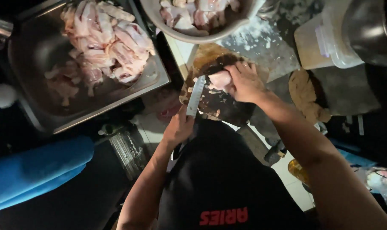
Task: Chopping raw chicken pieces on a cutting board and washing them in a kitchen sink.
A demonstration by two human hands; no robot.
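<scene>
Head view: right hand [244, 83] pins pale raw chicken piece [220, 79] on dark round wooden chopping block [227, 108]; left hand [178, 127] grips steel-bladed knife [195, 96]. Meat appears soft, slippery; hold firmly from above.

Probably a commercial kitchen, dimly lit: steel tray [157, 79] of raw chicken [108, 40], cutting board [227, 106], knife [195, 96].

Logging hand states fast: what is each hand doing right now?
Left hand: closed around the knife handle, blade over the cutting board.
Right hand: closed on a raw chicken piece, pressing it on the board.
</scene>
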